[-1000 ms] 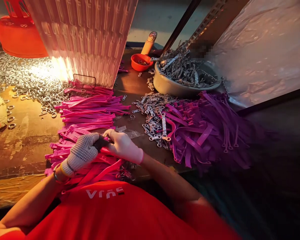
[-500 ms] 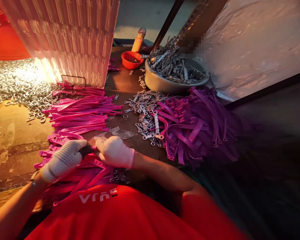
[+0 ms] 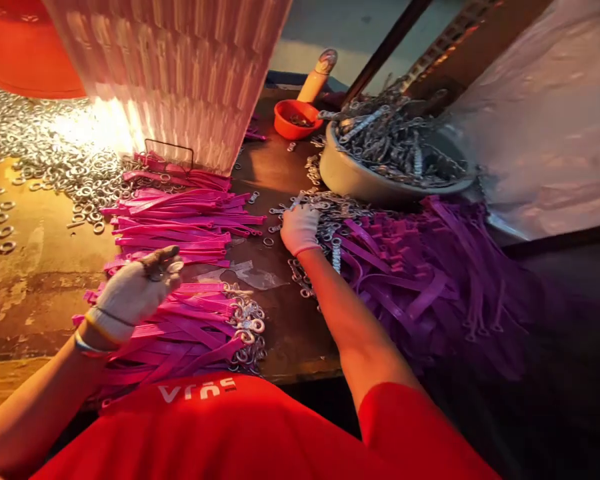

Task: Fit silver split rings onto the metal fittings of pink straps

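My left hand, in a white knit glove with dark fingertips, is closed with its palm turned up. A small metal ring shows at its curled fingers. Below it lie bright pink straps, with shiny ringed metal ends on their right. My right hand, also gloved, reaches palm down into a heap of metal links. Its fingers are bent and their tips are hidden, so what they grip cannot be made out. Purple straps lie beside that heap.
Loose metal rings cover the table's left by a translucent ribbed panel. More pink straps are stacked before it. A grey basin overflowing with metal pieces stands at the back right, near a small red bowl.
My hands were together over the pink straps; now they are apart. My right hand has moved right and forward to the metal links. My left hand has turned palm up. The view has shifted.
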A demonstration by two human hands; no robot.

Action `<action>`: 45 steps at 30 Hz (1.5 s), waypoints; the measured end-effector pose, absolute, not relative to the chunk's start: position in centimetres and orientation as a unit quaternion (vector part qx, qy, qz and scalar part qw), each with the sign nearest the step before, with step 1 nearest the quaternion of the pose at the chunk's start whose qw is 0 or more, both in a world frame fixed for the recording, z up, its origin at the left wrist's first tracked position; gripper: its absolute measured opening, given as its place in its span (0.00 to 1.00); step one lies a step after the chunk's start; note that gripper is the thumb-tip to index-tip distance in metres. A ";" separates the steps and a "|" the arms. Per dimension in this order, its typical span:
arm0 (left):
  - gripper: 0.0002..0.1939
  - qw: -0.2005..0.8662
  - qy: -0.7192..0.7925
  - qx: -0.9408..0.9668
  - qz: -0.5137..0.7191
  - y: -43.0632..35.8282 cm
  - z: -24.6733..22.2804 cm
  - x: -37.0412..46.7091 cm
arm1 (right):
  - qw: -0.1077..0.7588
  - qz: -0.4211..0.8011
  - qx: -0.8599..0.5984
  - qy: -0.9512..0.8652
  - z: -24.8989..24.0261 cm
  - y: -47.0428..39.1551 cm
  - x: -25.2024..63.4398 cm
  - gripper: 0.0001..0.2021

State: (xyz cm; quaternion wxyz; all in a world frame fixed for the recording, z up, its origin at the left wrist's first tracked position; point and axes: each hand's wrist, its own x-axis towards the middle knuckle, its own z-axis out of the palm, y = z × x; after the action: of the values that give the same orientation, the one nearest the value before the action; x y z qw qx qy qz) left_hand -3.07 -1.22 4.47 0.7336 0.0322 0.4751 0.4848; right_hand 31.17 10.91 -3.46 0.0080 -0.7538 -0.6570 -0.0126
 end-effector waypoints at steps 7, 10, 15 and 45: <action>0.19 0.765 0.412 0.198 0.453 -3.6 3.0 -2.6 | 0.010 -0.014 -0.727 -0.687 -5.4 8.4 32.4 0.11; 0.18 0.754 0.409 0.210 0.469 -4.8 2.7 -2.8 | 0.026 -0.034 -0.695 -0.717 -5.9 7.3 32.9 0.09; 0.16 0.755 0.423 0.222 0.450 -6.5 2.5 -3.3 | 0.023 -0.062 -0.651 -0.756 -5.9 5.5 32.6 0.08; 0.07 0.603 0.447 0.465 0.469 -10.2 1.2 -2.3 | 0.300 0.200 -0.478 -0.801 1.5 -9.2 14.0 0.07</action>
State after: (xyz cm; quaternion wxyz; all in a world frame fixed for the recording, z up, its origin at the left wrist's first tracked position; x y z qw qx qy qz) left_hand -2.33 -10.20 1.23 0.6033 0.4653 0.4473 0.4685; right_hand 14.03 -9.19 1.47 0.2998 -0.4785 -0.8007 0.2001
